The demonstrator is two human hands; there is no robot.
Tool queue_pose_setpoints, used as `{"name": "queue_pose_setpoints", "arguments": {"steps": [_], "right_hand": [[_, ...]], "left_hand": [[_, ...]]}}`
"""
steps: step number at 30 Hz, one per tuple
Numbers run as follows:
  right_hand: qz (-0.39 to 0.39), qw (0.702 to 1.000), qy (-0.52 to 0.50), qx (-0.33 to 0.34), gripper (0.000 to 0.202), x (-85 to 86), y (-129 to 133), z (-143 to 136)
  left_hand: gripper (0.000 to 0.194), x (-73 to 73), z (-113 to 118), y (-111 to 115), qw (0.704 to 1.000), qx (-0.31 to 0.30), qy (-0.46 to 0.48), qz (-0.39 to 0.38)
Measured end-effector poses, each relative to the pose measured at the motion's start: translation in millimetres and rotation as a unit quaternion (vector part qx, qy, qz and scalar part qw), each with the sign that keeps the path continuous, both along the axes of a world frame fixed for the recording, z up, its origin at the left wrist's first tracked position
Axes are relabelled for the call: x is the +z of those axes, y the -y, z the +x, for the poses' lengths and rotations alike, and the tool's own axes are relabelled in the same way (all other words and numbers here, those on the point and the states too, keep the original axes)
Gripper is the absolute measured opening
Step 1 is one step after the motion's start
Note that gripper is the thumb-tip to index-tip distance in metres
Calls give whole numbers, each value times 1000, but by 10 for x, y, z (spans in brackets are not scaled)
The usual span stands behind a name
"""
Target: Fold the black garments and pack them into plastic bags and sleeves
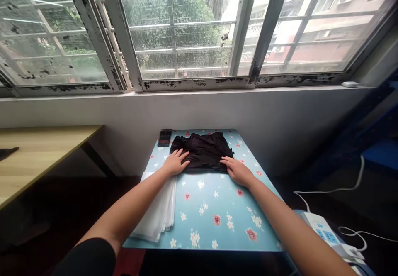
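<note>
A black piece of cloth (pixel 203 153), perhaps a garment, lies wrinkled and folded across the far half of a small table (pixel 214 205) with a blue flowered top. My left hand (pixel 176 162) rests on the cloth's near left corner, fingers spread. At its near right edge, my right hand (pixel 236 169) touches the cloth with fingers stretched out. Under my left forearm sits a stack of clear plastic bags (pixel 160 213), partly covered by the arm. A small dark item (pixel 164 138), blurred out, stands at the table's far left corner.
Left of me is a wooden-topped desk (pixel 46 147). A white power strip (pixel 321 228) with cables lies low on the right. Behind the table rise a wall (pixel 133 114) and barred sliding windows (pixel 186 31). Something blue (pixel 382 143) stands at the far right.
</note>
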State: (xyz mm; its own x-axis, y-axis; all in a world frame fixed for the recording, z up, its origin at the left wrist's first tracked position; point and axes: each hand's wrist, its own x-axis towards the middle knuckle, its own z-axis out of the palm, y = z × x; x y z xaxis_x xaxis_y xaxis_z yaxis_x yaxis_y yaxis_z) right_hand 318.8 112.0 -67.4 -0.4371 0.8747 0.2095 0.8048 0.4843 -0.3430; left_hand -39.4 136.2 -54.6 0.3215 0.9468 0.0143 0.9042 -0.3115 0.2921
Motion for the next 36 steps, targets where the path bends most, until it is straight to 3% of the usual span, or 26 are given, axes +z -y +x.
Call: {"name": "queue_pose_setpoints", "arguments": {"steps": [6,11,15,18,21,24,27,32,36], "right_hand": [[-15,996,-49,-71,57,-116,-320,-122],[-14,989,-118,-92,53,-159,-381,-154],[11,977,-185,-101,36,-166,-341,-122],[38,958,-249,-137,26,-185,-348,-42],[57,922,-314,-217,32,-219,-379,74],[46,894,-357,-265,39,-241,-395,149],[10,898,-369,-240,39,-219,-368,129],[-32,933,-316,-171,27,-89,-271,-4],[-43,950,-274,-145,20,3,-222,-17]], "left_hand": [[71,-133,-73,-370,1000,15,21,8],[65,-234,-105,-478,996,20,79,29],[59,-321,-114,-500,983,26,172,62],[50,-360,-175,-489,955,63,269,113],[46,-388,-317,-470,905,146,365,161],[42,-405,-456,-453,869,210,422,154],[31,-385,-477,-431,861,221,440,129],[16,-264,-319,-342,891,170,402,124],[26,-235,-297,-300,900,183,360,162]]}}
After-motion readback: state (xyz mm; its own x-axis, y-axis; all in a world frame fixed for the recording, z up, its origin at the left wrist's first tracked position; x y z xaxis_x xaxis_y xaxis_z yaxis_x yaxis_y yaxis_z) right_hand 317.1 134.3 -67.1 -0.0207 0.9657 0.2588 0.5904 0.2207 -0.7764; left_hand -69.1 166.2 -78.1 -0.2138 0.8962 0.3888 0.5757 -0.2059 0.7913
